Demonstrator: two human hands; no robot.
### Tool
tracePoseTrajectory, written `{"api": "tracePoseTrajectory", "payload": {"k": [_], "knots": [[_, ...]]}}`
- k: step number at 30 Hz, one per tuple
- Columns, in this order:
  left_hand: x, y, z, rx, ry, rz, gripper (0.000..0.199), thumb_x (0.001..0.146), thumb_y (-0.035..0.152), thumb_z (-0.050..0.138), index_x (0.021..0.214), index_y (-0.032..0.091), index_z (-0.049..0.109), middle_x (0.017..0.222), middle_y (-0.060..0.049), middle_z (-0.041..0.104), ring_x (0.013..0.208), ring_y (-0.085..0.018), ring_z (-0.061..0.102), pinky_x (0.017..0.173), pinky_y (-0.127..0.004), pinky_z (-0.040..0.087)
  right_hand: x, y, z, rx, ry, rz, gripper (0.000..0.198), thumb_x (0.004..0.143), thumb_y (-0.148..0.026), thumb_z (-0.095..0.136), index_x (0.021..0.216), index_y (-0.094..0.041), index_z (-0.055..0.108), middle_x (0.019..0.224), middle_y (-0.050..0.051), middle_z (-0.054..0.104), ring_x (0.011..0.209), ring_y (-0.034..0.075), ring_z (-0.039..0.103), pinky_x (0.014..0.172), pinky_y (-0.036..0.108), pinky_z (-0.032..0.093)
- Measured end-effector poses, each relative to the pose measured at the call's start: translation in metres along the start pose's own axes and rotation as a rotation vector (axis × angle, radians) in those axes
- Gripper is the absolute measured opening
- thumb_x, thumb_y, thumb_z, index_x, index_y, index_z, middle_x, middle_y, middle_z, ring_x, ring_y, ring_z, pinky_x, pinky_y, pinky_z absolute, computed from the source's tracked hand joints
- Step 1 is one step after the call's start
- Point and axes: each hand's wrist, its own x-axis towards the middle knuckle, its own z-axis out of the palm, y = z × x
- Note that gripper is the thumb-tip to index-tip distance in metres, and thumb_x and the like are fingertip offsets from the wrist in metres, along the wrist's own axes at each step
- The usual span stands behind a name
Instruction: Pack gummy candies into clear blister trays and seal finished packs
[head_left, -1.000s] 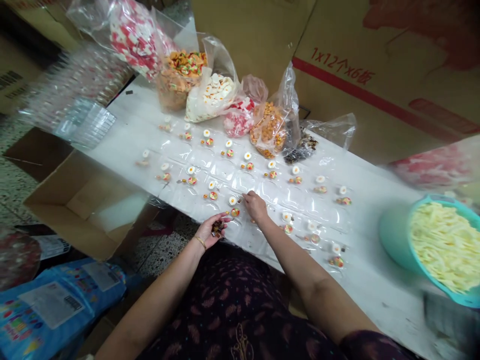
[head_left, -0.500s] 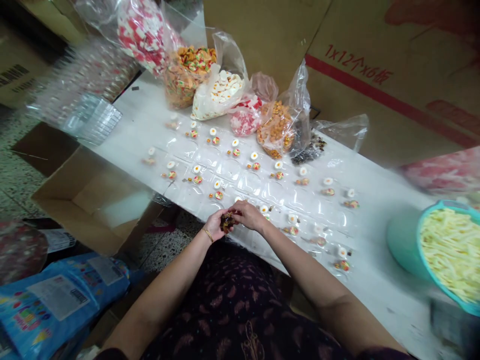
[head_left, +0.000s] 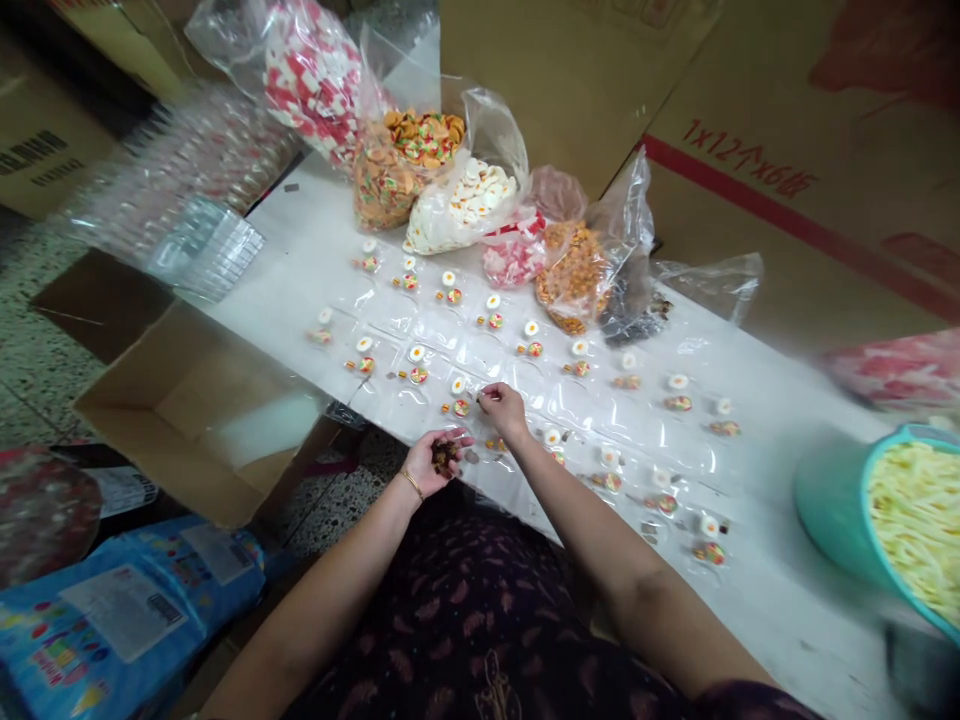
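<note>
My left hand (head_left: 433,462) is cupped palm up at the table's near edge, with a small heap of dark brown pieces (head_left: 444,456) in it. My right hand (head_left: 504,410) is closed in a pinch above the near row of clear plastic trays (head_left: 435,345). A tiny dark piece shows at its fingertips, partly hidden. Close to those fingers, one compartment holds a white disc with a yellow centre (head_left: 458,385) and a round multicoloured piece (head_left: 460,407). Similar small pieces lie in the other compartments; some near ones also hold a small brown piece (head_left: 724,526).
Open clear bags stand along the back, with round multicoloured pieces (head_left: 424,140), white discs (head_left: 480,185) and orange pieces (head_left: 574,270). A teal bucket (head_left: 832,490) of pale yellow strips is at the right. An open cardboard box (head_left: 142,400) is at the left, near stacked clear trays (head_left: 206,245).
My right hand has left the heap in my left palm and moved up and slightly right over the trays. My left hand has opened a little wider. The whole view has shifted slightly.
</note>
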Motion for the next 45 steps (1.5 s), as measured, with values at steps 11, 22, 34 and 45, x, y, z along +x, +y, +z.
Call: {"api": "tracePoseTrajectory", "payload": {"k": [11,22,34,45], "knots": [[-0.014,0.033,-0.013,0.038,-0.052,0.076,0.03,0.075,0.022,0.044,0.099,0.012,0.058,0.091,-0.011,0.065,0.056,-0.01,0.056,0.042,-0.018,0.039,-0.006,-0.02,0.006,-0.289,-0.02,-0.254,0.02,0.077,-0.021,0.046,0.085,-0.017,0.064,0.083,0.005,0.061,0.074,0.014,0.055,0.074,0.027,0.042],[-0.006,0.053,-0.01,0.071,-0.013,0.066,0.016,0.075,0.022,0.045,0.083,0.014,0.056,0.061,-0.003,0.059,0.05,-0.012,0.056,0.037,-0.017,0.034,-0.012,-0.053,0.032,-0.331,-0.427,-0.39,0.014,0.072,-0.011,0.055,0.078,-0.019,0.065,0.074,-0.001,0.06,0.068,0.011,0.054,0.066,0.024,0.042],[-0.03,0.071,-0.05,-0.047,-0.065,0.169,0.029,0.073,0.02,0.047,0.099,0.012,0.056,0.102,-0.013,0.061,0.057,-0.008,0.052,0.041,-0.016,0.036,0.065,-0.079,0.064,-1.022,-0.372,-0.624,0.029,0.077,-0.005,0.042,0.091,-0.018,0.064,0.099,0.009,0.058,0.087,0.02,0.05,0.071,0.029,0.04],[-0.005,0.07,-0.004,0.081,-0.028,0.123,0.024,0.072,0.019,0.048,0.093,0.012,0.058,0.075,-0.006,0.063,0.052,-0.01,0.054,0.038,-0.017,0.035,-0.002,-0.06,0.027,-0.37,-0.319,-0.559,0.021,0.074,-0.014,0.052,0.09,-0.02,0.065,0.087,0.004,0.059,0.085,0.016,0.053,0.079,0.029,0.041]]}}
